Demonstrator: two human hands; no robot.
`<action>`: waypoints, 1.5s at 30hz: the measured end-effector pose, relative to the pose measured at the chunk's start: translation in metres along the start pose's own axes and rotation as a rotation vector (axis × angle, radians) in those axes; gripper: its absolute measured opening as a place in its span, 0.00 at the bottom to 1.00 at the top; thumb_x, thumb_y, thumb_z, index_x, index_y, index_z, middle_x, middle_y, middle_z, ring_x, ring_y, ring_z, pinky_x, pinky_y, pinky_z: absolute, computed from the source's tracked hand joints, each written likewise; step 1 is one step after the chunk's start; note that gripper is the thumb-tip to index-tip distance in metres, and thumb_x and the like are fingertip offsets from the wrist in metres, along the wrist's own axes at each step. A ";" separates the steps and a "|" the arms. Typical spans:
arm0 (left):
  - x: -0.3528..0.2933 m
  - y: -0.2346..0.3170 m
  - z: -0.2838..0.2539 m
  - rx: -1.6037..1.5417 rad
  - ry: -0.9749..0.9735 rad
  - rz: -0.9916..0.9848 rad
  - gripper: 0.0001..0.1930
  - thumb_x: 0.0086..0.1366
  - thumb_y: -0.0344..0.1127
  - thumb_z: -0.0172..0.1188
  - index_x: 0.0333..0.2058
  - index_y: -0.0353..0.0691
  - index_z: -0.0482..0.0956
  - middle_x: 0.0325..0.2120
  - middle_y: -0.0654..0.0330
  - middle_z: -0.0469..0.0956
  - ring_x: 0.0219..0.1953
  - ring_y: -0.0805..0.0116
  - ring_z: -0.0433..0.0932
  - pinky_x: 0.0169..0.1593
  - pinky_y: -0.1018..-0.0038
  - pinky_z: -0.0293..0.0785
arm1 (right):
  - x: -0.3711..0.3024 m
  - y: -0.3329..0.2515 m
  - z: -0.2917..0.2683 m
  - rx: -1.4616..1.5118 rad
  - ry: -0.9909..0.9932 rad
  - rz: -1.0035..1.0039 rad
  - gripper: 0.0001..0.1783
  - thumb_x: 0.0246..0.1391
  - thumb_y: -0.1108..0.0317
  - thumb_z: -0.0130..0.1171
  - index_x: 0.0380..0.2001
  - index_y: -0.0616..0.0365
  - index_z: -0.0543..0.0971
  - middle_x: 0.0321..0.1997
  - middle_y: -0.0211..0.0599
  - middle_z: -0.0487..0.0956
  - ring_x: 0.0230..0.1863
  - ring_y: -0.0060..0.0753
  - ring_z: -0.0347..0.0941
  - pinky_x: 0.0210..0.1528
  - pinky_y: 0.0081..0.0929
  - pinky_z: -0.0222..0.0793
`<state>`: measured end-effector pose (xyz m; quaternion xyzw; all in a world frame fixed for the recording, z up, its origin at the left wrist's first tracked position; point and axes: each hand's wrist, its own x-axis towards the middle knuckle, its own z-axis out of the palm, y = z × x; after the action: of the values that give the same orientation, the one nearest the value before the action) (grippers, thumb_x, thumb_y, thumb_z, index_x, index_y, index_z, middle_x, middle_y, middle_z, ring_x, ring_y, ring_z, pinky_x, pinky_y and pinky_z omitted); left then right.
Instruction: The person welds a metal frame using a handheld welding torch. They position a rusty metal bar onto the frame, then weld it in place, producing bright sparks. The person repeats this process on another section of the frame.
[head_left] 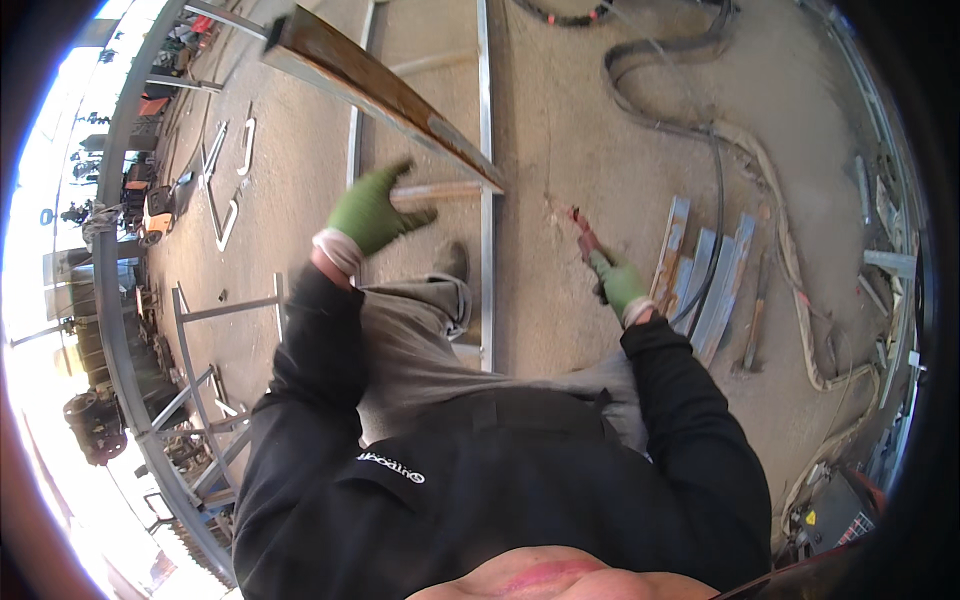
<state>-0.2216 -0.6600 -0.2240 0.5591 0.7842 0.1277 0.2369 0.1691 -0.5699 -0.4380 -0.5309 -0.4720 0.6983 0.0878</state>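
My left hand (372, 215), in a green glove with a pale cuff, is open with thumb and fingers spread. It holds nothing and is just below a rusty rectangular steel tube (385, 85), apart from it as far as I can see. The tube rises at a slant from a metal frame (487, 240) on the floor. My right hand (618, 282), gloved in green too, is closed around the grip of a reddish welding electrode holder (583, 232). Its tip points up and left, toward the floor beside the frame. Whether a rod sits in its jaws is hard to make out.
Several flat steel pieces (715, 285) lie right of my right hand, with a hammer (754, 325) beside them. Thick cables (770, 175) wind over the floor. A metal stand (230, 312) is at left; a dark machine (835, 510) sits at lower right.
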 end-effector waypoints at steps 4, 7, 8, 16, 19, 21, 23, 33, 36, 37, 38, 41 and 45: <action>0.035 -0.019 -0.005 -0.373 0.127 0.044 0.58 0.52 0.41 0.83 0.75 0.45 0.53 0.70 0.47 0.63 0.70 0.49 0.66 0.70 0.53 0.65 | 0.019 -0.003 0.019 0.056 0.024 0.088 0.33 0.66 0.42 0.59 0.62 0.55 0.78 0.41 0.31 0.84 0.21 0.20 0.71 0.20 0.23 0.66; 0.057 -0.031 -0.007 -0.509 0.128 0.222 0.54 0.53 0.38 0.82 0.72 0.46 0.54 0.66 0.52 0.68 0.69 0.55 0.67 0.72 0.55 0.62 | 0.032 0.000 0.040 0.151 -0.031 0.146 0.29 0.69 0.48 0.57 0.65 0.53 0.75 0.44 0.29 0.83 0.21 0.22 0.70 0.21 0.24 0.66; 0.064 -0.033 -0.006 -0.544 0.141 0.232 0.52 0.53 0.38 0.82 0.71 0.45 0.57 0.65 0.54 0.69 0.69 0.57 0.68 0.72 0.57 0.63 | 0.037 0.003 0.049 0.178 -0.024 0.171 0.29 0.69 0.48 0.57 0.65 0.53 0.75 0.44 0.29 0.83 0.21 0.22 0.70 0.21 0.25 0.66; 0.083 -0.028 0.001 -0.693 0.182 0.382 0.22 0.65 0.37 0.74 0.56 0.42 0.80 0.49 0.61 0.84 0.51 0.67 0.82 0.57 0.69 0.77 | 0.075 0.037 0.113 0.460 -0.064 0.286 0.27 0.67 0.47 0.62 0.60 0.52 0.77 0.44 0.30 0.82 0.22 0.25 0.70 0.21 0.27 0.67; 0.087 -0.011 0.016 -0.671 0.374 0.370 0.68 0.46 0.63 0.80 0.75 0.38 0.47 0.63 0.51 0.71 0.63 0.59 0.72 0.65 0.62 0.71 | 0.083 0.045 0.128 0.484 -0.057 0.279 0.26 0.65 0.46 0.64 0.57 0.52 0.79 0.39 0.29 0.81 0.21 0.25 0.70 0.21 0.27 0.67; 0.092 -0.002 0.015 -0.686 0.349 0.414 0.62 0.51 0.57 0.80 0.74 0.38 0.49 0.62 0.51 0.73 0.61 0.58 0.74 0.64 0.63 0.72 | 0.090 0.048 0.133 0.467 -0.029 0.305 0.26 0.64 0.45 0.65 0.54 0.52 0.80 0.36 0.28 0.79 0.21 0.25 0.70 0.21 0.27 0.66; 0.093 0.003 0.019 -0.618 0.370 0.407 0.55 0.56 0.54 0.79 0.72 0.36 0.55 0.57 0.51 0.76 0.57 0.57 0.78 0.62 0.62 0.74 | 0.096 0.050 0.137 0.442 -0.001 0.328 0.25 0.62 0.44 0.67 0.50 0.51 0.81 0.32 0.27 0.77 0.22 0.25 0.70 0.22 0.28 0.66; 0.107 -0.004 0.021 -0.719 0.292 0.583 0.39 0.61 0.42 0.75 0.65 0.34 0.66 0.47 0.55 0.80 0.52 0.57 0.81 0.57 0.59 0.77 | 0.109 0.055 0.150 0.522 -0.020 0.345 0.30 0.65 0.43 0.63 0.62 0.50 0.78 0.48 0.26 0.81 0.24 0.21 0.69 0.24 0.25 0.64; 0.110 -0.008 0.022 -0.665 0.290 0.604 0.34 0.61 0.46 0.75 0.59 0.37 0.71 0.46 0.57 0.79 0.51 0.58 0.81 0.56 0.59 0.78 | 0.110 0.054 0.150 0.552 -0.035 0.354 0.31 0.65 0.43 0.63 0.62 0.49 0.78 0.49 0.26 0.81 0.23 0.20 0.69 0.24 0.23 0.64; 0.110 -0.008 0.021 -0.640 0.281 0.606 0.33 0.61 0.47 0.75 0.58 0.37 0.71 0.45 0.57 0.79 0.51 0.58 0.81 0.56 0.59 0.78 | 0.111 0.054 0.151 0.550 -0.036 0.360 0.31 0.65 0.43 0.63 0.63 0.49 0.78 0.49 0.26 0.81 0.23 0.20 0.69 0.24 0.23 0.64; 0.111 -0.009 0.020 -0.628 0.274 0.615 0.33 0.61 0.47 0.75 0.57 0.37 0.71 0.45 0.57 0.78 0.50 0.58 0.81 0.56 0.59 0.78 | 0.111 0.054 0.152 0.548 -0.037 0.366 0.31 0.65 0.43 0.64 0.63 0.49 0.78 0.49 0.26 0.81 0.23 0.20 0.69 0.23 0.23 0.64; 0.114 -0.009 0.021 -0.621 0.265 0.658 0.31 0.62 0.48 0.75 0.55 0.38 0.71 0.45 0.58 0.77 0.50 0.58 0.81 0.55 0.59 0.78 | 0.112 0.057 0.155 0.572 -0.031 0.359 0.31 0.64 0.43 0.64 0.62 0.49 0.78 0.48 0.26 0.81 0.22 0.20 0.69 0.22 0.22 0.63; 0.110 -0.009 0.025 -0.629 0.290 0.629 0.30 0.62 0.47 0.75 0.54 0.38 0.71 0.44 0.57 0.77 0.49 0.59 0.81 0.55 0.60 0.79 | 0.116 0.060 0.158 0.548 -0.020 0.344 0.30 0.65 0.44 0.64 0.62 0.49 0.79 0.48 0.26 0.82 0.21 0.20 0.69 0.21 0.22 0.63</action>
<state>-0.2448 -0.5617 -0.2745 0.6472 0.5247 0.5017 0.2324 0.0127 -0.6199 -0.5609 -0.5525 -0.1706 0.8093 0.1037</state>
